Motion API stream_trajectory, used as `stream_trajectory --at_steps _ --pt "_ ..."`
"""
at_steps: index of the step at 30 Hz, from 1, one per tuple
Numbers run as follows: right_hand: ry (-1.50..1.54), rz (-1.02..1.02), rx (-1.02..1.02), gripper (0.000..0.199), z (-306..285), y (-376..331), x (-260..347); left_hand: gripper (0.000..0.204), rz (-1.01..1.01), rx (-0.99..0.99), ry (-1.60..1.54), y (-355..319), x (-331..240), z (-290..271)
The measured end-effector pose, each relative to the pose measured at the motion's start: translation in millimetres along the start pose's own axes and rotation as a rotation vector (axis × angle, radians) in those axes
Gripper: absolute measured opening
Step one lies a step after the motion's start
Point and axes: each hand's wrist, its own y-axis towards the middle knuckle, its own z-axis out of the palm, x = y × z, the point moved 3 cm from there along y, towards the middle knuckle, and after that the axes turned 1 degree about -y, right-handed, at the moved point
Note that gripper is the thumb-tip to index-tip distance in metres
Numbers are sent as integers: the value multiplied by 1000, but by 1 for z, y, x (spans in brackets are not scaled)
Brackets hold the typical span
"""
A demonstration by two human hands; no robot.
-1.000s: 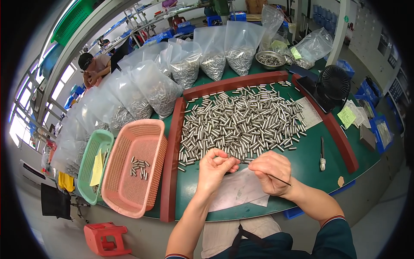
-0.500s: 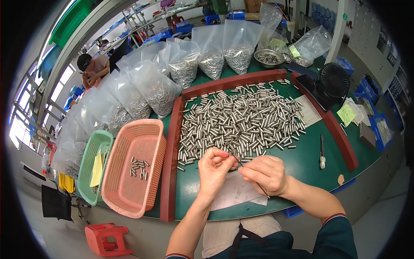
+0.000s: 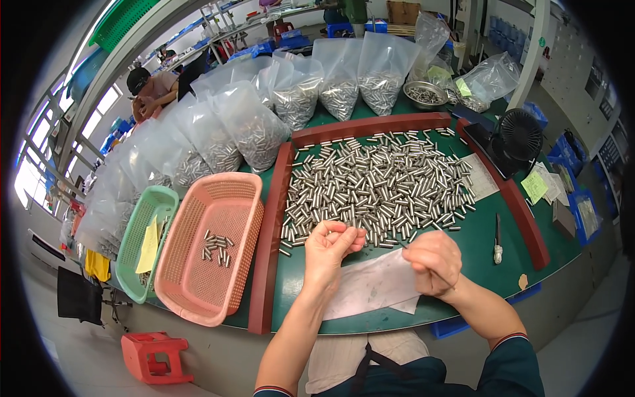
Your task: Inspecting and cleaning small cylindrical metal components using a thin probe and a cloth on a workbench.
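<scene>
A wide heap of short, shiny metal cylinders (image 3: pixel 377 185) lies on the green table (image 3: pixel 486 228) in front of me. At the heap's near edge, my left hand (image 3: pixel 331 248) has thumb and fingertips pinched together; whatever is between them is too small to make out. My right hand (image 3: pixel 435 261) is closed around a thin dark rod (image 3: pixel 403 245), whose tip pokes out toward the left hand. Most of the rod is hidden by the fingers. Beneath the right hand spreads a smudged white sheet (image 3: pixel 374 284).
Dark red bars (image 3: pixel 272 245) frame the heap. To the left stand a pink basket (image 3: pixel 173 281) with several cylinders and a green basket (image 3: pixel 126 278). Filled plastic bags (image 3: pixel 254 135) line the back. A black fan (image 3: pixel 518 135) and a black-bladed tool (image 3: pixel 497 241) are at right.
My hands have drawn apart: the right one moved right with the rod, leaving the left one's fingertips. The left hand stays pinched near the heap. The whole view has shifted slightly.
</scene>
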Motion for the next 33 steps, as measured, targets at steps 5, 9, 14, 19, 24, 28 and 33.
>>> stream_trajectory --at_steps 5,9,14,19,24,28,33 --pt "48 178 -78 3 -5 -2 -10 16 -171 30 -120 0 4 3" --pt "81 171 -67 2 -3 -1 -8 16 -200 39 -141 -1 4 3" --pt "64 163 -78 2 -3 -2 -14 14 48 25 147 -8 -13 7" --pt "94 194 -87 2 -3 -3 -14 14 401 1 863 -52 -42 4" --pt "144 165 -59 4 -1 -2 -6 19 609 198 1545 -80 -44 15" --pt "174 174 -29 4 4 -3 -2 15 484 349 1842 -83 -41 22" --pt "171 176 -26 4 5 -6 -4 13 499 504 1950 -76 -36 35"
